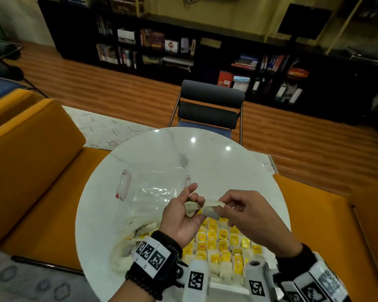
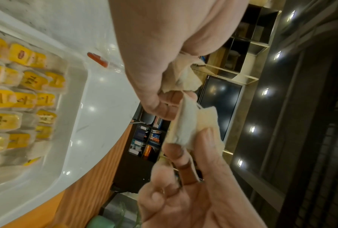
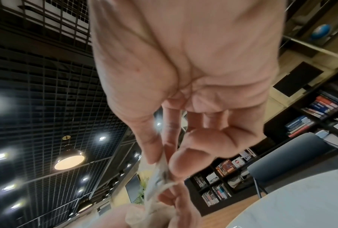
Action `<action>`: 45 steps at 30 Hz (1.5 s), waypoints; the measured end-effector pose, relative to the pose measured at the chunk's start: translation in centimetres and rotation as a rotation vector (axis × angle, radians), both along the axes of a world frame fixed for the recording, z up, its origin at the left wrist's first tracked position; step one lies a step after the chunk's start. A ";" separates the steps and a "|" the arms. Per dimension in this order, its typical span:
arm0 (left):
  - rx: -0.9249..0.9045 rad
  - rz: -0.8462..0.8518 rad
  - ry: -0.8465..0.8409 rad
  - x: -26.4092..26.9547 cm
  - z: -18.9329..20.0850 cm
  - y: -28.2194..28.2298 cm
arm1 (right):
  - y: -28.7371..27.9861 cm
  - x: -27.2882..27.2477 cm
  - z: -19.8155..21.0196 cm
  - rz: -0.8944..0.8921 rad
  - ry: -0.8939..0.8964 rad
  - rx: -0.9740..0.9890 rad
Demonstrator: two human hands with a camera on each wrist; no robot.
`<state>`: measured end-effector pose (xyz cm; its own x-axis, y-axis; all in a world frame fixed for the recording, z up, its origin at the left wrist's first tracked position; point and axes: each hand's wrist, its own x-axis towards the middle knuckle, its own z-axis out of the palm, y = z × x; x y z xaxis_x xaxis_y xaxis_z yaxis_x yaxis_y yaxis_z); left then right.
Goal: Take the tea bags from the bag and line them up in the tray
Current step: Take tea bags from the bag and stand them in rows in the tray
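My left hand [image 1: 194, 203] is raised above the table and grips a small clump of tea bags [image 1: 192, 207] in its curled fingers. My right hand [image 1: 222, 209] pinches one pale tea bag [image 1: 209, 209] between thumb and forefinger, right beside the clump; strings seem to join them. In the left wrist view that tea bag [image 2: 191, 123] hangs between both hands. Below them a white tray [image 2: 76, 123] holds rows of tea bags with yellow tags [image 1: 223, 240]. The clear plastic bag [image 1: 159, 190] lies flat on the table beyond my hands, and loose tea bags [image 1: 138, 234] are heaped at its near end.
Everything sits on a round white marble table [image 1: 205, 153]. A grey chair [image 1: 207, 105] stands at its far side, with orange sofas [image 1: 31, 171] left and right. Dark bookshelves line the far wall.
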<state>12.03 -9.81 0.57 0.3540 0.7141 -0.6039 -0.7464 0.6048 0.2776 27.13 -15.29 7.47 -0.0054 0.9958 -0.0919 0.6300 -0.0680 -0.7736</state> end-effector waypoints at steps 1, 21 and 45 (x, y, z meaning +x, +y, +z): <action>-0.005 -0.004 0.010 0.3 0.2 0.2 | 0.0 0.6 0.0 0.001 -0.035 0.007; -0.096 -0.314 -0.142 4.6 -0.5 -0.6 | -1.5 4.7 6.4 0.061 0.523 0.094; 0.152 -0.240 -0.134 1.3 -0.4 1.8 | -0.2 1.5 6.4 0.160 0.480 0.115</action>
